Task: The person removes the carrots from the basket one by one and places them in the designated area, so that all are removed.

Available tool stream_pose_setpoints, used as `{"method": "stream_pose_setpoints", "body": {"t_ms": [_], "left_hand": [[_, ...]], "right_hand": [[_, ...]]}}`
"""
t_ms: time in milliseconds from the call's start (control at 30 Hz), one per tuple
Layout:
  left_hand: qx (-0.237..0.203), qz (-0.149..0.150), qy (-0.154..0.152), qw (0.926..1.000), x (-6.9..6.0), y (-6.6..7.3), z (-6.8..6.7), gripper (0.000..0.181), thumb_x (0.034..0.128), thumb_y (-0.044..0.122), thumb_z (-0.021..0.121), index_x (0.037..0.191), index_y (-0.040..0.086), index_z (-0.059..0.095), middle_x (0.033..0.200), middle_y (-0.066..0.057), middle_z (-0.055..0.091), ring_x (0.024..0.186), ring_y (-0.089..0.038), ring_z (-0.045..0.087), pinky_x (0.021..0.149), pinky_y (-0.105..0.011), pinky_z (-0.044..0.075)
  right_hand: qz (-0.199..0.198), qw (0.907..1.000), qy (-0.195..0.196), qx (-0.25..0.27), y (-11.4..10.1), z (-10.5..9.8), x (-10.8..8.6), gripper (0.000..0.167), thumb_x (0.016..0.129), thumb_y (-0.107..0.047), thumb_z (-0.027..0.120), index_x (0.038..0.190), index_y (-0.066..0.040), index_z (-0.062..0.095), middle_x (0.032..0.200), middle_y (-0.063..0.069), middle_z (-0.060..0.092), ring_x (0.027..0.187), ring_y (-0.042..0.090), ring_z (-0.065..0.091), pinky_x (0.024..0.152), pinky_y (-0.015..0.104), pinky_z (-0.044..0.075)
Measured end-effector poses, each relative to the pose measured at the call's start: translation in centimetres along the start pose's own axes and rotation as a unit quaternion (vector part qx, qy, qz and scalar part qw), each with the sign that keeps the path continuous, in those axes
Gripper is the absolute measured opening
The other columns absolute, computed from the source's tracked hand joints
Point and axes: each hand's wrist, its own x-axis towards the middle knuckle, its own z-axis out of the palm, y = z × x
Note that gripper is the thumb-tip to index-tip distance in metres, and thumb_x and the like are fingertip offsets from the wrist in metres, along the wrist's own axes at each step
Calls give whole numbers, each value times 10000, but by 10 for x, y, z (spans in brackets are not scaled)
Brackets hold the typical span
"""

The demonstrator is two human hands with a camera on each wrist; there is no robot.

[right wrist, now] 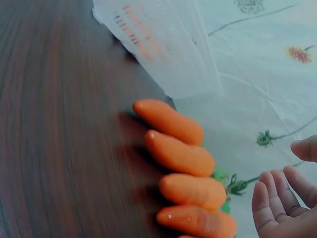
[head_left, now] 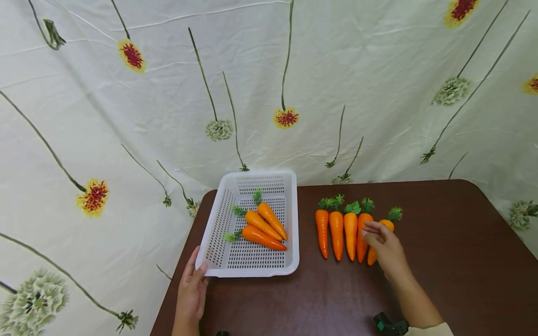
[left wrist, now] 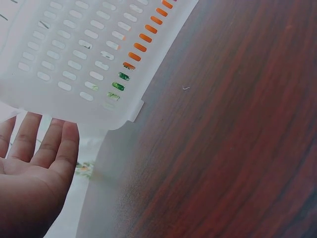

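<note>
Five carrots in a row (head_left: 350, 235) lay right of the white basket (head_left: 248, 273), their leafy tops toward the far edge of the desk (head_left: 462, 247). The right hand (head_left: 384, 247) hung over the right end of that row, thumb and fingers parted with nothing between them; whether a fingertip touched a carrot could not be told. The left hand (head_left: 193, 289) held the basket's near left corner, thumb over the rim. The basket stood by the desk's far left corner, three carrots (head_left: 262, 224) inside.

Lifting a carrot well probably called for a pinch across its thick body — not the leafy top, which might bend or pull loose. The outermost carrot (head_left: 372, 257) lay slanted, its top apart from its neighbour's, so it looked the easiest to take without nudging the others.

Only the head view gave the whole row and the basket's full contents. The left wrist view caught orange and green through the wall's slots. The right wrist view showed the gap between thumb and fingers plainly, but cut the row off at its lower border.
</note>
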Motion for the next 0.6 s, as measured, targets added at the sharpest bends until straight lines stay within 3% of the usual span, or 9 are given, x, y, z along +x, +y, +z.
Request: {"method": "stream_pose_setpoints", "body": {"t_ms": [133,400,600], "left_hand": [[-2,5,1,10000,0,0,0,588,1068,156,492,1609,144,260,1429,112,513,1239,-35,603,982,-176,503],[7,-13,0,10000,0,0,0,599,1067,157,496,1612,140,248,1434,115,508,1249,-24,593,984,-174,498],[8,-50,18,10000,0,0,0,584,1067,158,496,1607,177,273,1430,123,521,1254,-23,589,991,-178,493]], "right_hand": [[-103,9998,-159,82,-3,9,-2,480,1031,-226,592,1424,24,473,1328,130,567,1040,-85,597,895,99,482],[-144,9990,-414,54,-11,25,-8,466,1027,-250,603,1420,-23,495,1388,190,548,1050,-64,587,909,113,471],[-237,9962,-780,303,-15,35,-11,495,1024,-248,610,1428,2,473,1415,219,527,1104,-5,598,935,107,465]]}}
